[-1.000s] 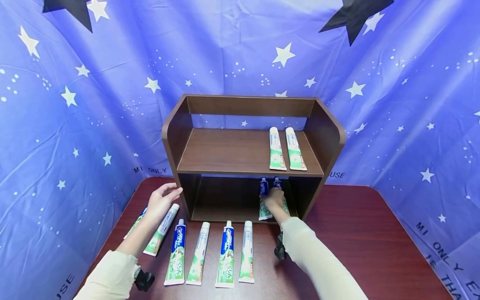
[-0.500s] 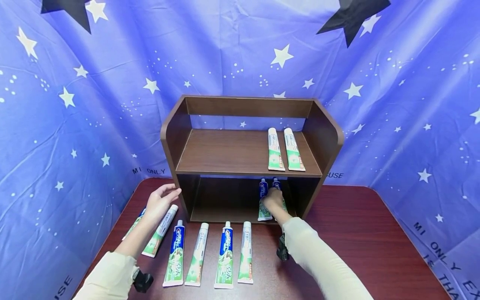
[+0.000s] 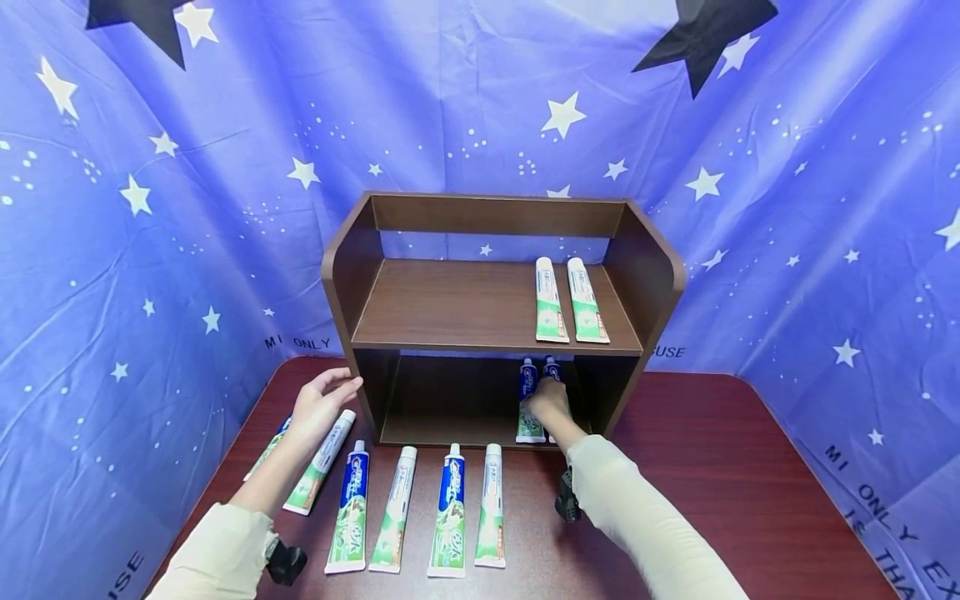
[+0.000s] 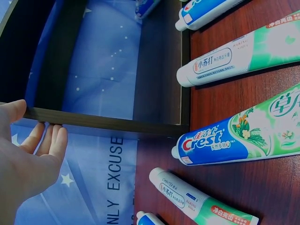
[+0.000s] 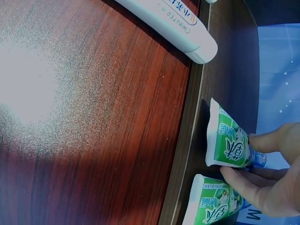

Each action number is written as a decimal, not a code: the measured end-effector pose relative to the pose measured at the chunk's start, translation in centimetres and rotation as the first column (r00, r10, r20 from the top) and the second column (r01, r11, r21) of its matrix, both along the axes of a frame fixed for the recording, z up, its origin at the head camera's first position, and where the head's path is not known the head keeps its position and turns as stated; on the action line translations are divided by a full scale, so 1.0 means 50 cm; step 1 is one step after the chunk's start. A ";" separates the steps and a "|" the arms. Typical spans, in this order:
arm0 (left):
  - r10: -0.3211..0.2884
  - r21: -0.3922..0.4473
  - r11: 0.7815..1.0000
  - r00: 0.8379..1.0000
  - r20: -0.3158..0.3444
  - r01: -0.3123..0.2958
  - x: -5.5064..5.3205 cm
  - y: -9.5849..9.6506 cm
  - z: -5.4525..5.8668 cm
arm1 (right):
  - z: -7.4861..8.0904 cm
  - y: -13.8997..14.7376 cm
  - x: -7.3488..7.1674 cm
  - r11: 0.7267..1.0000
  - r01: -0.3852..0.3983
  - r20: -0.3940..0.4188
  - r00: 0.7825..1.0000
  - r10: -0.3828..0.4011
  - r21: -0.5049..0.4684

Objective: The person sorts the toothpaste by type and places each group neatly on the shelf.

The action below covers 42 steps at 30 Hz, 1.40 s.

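My right hand [image 3: 551,400] reaches into the lower shelf compartment. In the right wrist view its thumb and index finger lie on either side of a blue-and-green Crest toothpaste tube [image 5: 232,143], pinching it. Beside that lies a second Crest tube [image 5: 215,201], partly covered by the hand in the head view. Both have their caps toward the back. My left hand [image 3: 321,404] rests against the left side panel [image 4: 108,120] of the brown shelf unit [image 3: 480,346], thumb at the front edge and relaxed fingers touching the outer face.
On the upper shelf lie two white-and-green toothpaste tubes [image 3: 551,300]. In front of the unit, Crest tubes [image 3: 450,512] and white-and-green tubes [image 3: 491,508] alternate in a row on the dark red table [image 3: 720,483]. A starry blue curtain [image 3: 247,150] surrounds the table.
My right hand's fingers have shifted slightly right over the left Crest tube, so more of that tube shows. The left hand stays at the side panel.
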State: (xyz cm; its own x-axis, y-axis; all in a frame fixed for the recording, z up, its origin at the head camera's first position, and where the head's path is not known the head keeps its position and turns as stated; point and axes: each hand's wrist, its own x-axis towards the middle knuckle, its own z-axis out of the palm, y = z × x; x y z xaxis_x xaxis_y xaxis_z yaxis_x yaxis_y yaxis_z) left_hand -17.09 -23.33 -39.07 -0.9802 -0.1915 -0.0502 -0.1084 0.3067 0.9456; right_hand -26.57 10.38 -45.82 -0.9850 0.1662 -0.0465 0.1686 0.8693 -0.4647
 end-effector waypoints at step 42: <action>-0.002 0.021 1.000 1.000 -0.013 0.003 0.000 0.000 -0.006 | -0.003 0.033 0.053 0.989 -0.132 -0.199 0.973 0.116 -0.067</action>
State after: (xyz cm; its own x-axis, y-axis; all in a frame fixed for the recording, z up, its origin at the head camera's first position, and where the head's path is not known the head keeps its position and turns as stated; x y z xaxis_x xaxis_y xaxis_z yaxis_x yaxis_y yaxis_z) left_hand -17.09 -23.32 -39.35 -0.9813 -0.1880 -0.0413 -0.0951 0.2870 0.9532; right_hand -23.92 12.05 -46.00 -0.9891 0.0459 0.1398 -0.0384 0.8370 -0.5459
